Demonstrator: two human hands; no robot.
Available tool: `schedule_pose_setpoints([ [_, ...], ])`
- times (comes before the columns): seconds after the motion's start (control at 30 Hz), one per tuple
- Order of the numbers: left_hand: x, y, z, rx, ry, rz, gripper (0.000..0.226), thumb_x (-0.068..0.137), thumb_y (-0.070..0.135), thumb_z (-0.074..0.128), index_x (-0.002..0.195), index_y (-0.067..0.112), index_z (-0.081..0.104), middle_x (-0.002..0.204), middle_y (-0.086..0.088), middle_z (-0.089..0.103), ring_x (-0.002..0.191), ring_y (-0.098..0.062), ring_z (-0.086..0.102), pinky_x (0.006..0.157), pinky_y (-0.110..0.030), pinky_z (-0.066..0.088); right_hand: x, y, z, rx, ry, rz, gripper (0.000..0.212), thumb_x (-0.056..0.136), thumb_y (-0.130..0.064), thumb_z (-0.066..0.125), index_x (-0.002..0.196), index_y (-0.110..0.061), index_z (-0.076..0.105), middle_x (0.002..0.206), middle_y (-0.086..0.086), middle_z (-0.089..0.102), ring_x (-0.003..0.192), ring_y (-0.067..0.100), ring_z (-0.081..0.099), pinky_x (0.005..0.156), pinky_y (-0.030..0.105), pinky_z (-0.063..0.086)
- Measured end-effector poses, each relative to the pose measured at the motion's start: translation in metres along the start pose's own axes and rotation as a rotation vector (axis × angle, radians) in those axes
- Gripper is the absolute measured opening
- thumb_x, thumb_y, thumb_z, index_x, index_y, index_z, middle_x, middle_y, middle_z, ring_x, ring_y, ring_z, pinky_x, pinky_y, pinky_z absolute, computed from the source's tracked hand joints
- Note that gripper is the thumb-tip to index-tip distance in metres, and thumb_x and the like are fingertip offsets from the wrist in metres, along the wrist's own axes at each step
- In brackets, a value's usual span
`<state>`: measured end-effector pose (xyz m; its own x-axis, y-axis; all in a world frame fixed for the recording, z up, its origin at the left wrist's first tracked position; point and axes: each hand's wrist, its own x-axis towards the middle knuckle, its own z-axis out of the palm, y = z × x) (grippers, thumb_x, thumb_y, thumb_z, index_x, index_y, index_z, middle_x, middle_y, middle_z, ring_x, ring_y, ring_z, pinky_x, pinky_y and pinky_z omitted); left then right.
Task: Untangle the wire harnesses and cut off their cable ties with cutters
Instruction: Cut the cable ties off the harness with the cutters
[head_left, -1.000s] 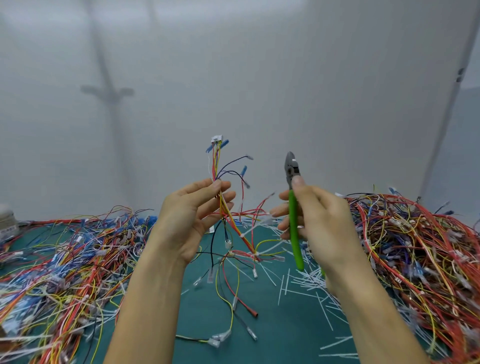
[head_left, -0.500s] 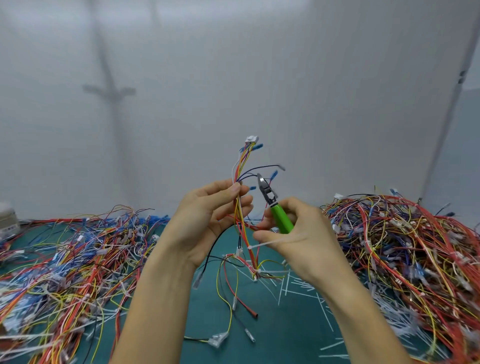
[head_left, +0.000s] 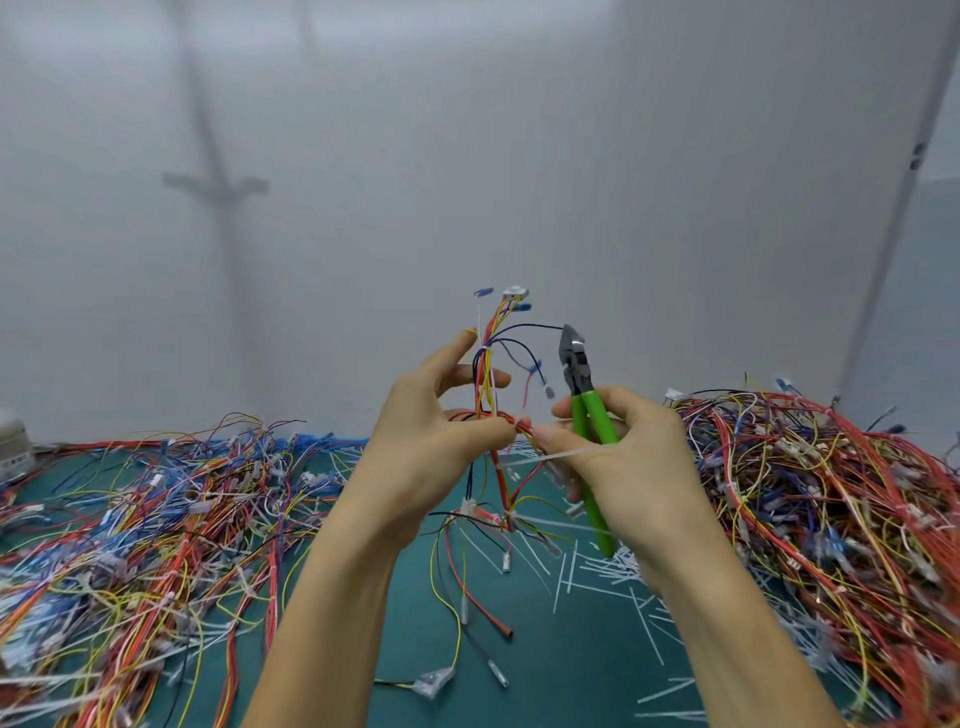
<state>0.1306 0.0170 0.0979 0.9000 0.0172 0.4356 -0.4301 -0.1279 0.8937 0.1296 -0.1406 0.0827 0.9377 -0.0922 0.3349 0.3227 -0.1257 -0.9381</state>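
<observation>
Both hands have closed in since a moment ago: left hand (head_left: 436, 436) and right hand (head_left: 618, 457) now pinch the wire harness (head_left: 488, 374) between fingertips, held upright above the tabletop (head_left: 545, 670). Right hand's also wrapped around the green cutters (head_left: 584, 405), tip up just right of the wires.

A green table mat (head_left: 550, 670) lies below a plain white wall (head_left: 467, 156).

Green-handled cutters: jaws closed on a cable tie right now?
No. The green-handled cutters in the right hand point up, jaws in open air beside the multicoloured wire harness, touching no tie.
</observation>
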Motion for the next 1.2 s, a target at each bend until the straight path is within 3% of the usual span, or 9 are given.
schedule_pose_setpoints([
  [0.1, 0.0, 0.0, 0.0, 0.02, 0.017, -0.001, 0.086, 0.075, -0.006, 0.076, 0.147, 0.024, 0.039, 0.1, 0.013, 0.071, 0.082, -0.024, 0.073, 0.062, -0.014, 0.051, 0.0, -0.003, -0.005, -0.02, -0.042, -0.007, 0.016, 0.08, -0.019, 0.079, 0.09, -0.02, 0.067, 0.069, -0.002, 0.068, 0.052, 0.009, 0.062, 0.052, 0.029, 0.053],
  [0.17, 0.0, 0.0, -0.001, 0.008, 0.034, -0.02, 0.086, 0.075, -0.005, 0.077, 0.148, 0.021, 0.039, 0.099, 0.011, 0.072, 0.085, -0.027, 0.072, 0.064, -0.017, 0.054, 0.002, -0.005, -0.013, -0.146, -0.063, -0.057, 0.014, 0.081, -0.031, 0.078, 0.089, -0.023, 0.069, 0.069, -0.006, 0.069, 0.055, 0.009, 0.063, 0.057, 0.034, 0.055],
  [0.27, 0.001, -0.002, -0.004, -0.014, 0.073, -0.052, 0.086, 0.074, -0.005, 0.078, 0.148, 0.017, 0.04, 0.097, 0.008, 0.072, 0.087, -0.03, 0.072, 0.076, -0.034, 0.061, 0.003, -0.009, -0.033, -0.493, -0.089, -0.182, 0.037, 0.076, -0.067, 0.061, 0.082, -0.032, 0.068, 0.065, -0.014, 0.065, 0.065, 0.006, 0.062, 0.063, 0.026, 0.046],
  [0.33, 0.002, -0.003, -0.004, -0.029, 0.096, -0.07, 0.086, 0.073, -0.005, 0.078, 0.148, 0.015, 0.04, 0.094, 0.008, 0.072, 0.086, -0.03, 0.073, 0.079, -0.04, 0.061, 0.002, -0.013, -0.042, -0.641, -0.154, -0.224, 0.054, 0.07, -0.079, 0.042, 0.081, -0.032, 0.068, 0.068, -0.013, 0.063, 0.073, 0.004, 0.063, 0.063, 0.023, 0.041],
  [0.43, 0.003, -0.004, -0.002, -0.034, 0.109, -0.091, 0.084, 0.073, -0.005, 0.078, 0.146, 0.014, 0.042, 0.09, 0.009, 0.073, 0.079, -0.024, 0.072, 0.076, -0.038, 0.062, 0.001, -0.014, -0.045, -0.727, -0.255, -0.274, 0.062, 0.07, -0.079, 0.029, 0.086, -0.032, 0.068, 0.085, -0.011, 0.064, 0.082, 0.003, 0.06, 0.069, 0.022, 0.042],
  [0.57, 0.004, -0.007, -0.003, -0.035, 0.12, -0.107, 0.08, 0.073, -0.007, 0.077, 0.144, 0.012, 0.045, 0.088, 0.008, 0.073, 0.076, -0.023, 0.07, 0.077, -0.041, 0.061, 0.001, -0.01, -0.041, -0.775, -0.299, -0.311, 0.052, 0.082, -0.068, 0.036, 0.099, -0.032, 0.069, 0.098, -0.01, 0.057, 0.093, 0.007, 0.053, 0.085, 0.029, 0.041],
  [0.73, 0.004, -0.005, -0.005, 0.018, 0.106, -0.102, 0.08, 0.073, -0.006, 0.078, 0.144, 0.013, 0.045, 0.088, 0.009, 0.073, 0.081, -0.027, 0.073, 0.078, -0.038, 0.061, 0.003, -0.01, -0.039, -0.815, -0.316, -0.334, 0.057, 0.079, -0.07, 0.035, 0.103, -0.03, 0.068, 0.096, -0.013, 0.051, 0.09, 0.007, 0.052, 0.084, 0.032, 0.043],
  [1.07, 0.004, -0.004, -0.005, 0.116, 0.049, -0.076, 0.081, 0.074, -0.003, 0.078, 0.145, 0.012, 0.044, 0.089, 0.012, 0.073, 0.064, -0.002, 0.065, 0.058, -0.013, 0.051, 0.004, -0.007, -0.037, -0.857, -0.319, -0.387, 0.056, 0.081, -0.07, 0.037, 0.102, -0.029, 0.07, 0.097, -0.012, 0.056, 0.09, 0.011, 0.055, 0.083, 0.034, 0.045],
  [1.2, 0.004, -0.004, -0.004, 0.137, 0.034, -0.065, 0.08, 0.074, -0.002, 0.078, 0.145, 0.014, 0.043, 0.087, 0.017, 0.072, 0.062, 0.001, 0.063, 0.057, -0.011, 0.05, 0.005, -0.006, -0.037, -0.853, -0.305, -0.414, 0.053, 0.081, -0.068, 0.039, 0.096, -0.028, 0.071, 0.092, -0.012, 0.057, 0.084, 0.008, 0.055, 0.078, 0.033, 0.045],
])
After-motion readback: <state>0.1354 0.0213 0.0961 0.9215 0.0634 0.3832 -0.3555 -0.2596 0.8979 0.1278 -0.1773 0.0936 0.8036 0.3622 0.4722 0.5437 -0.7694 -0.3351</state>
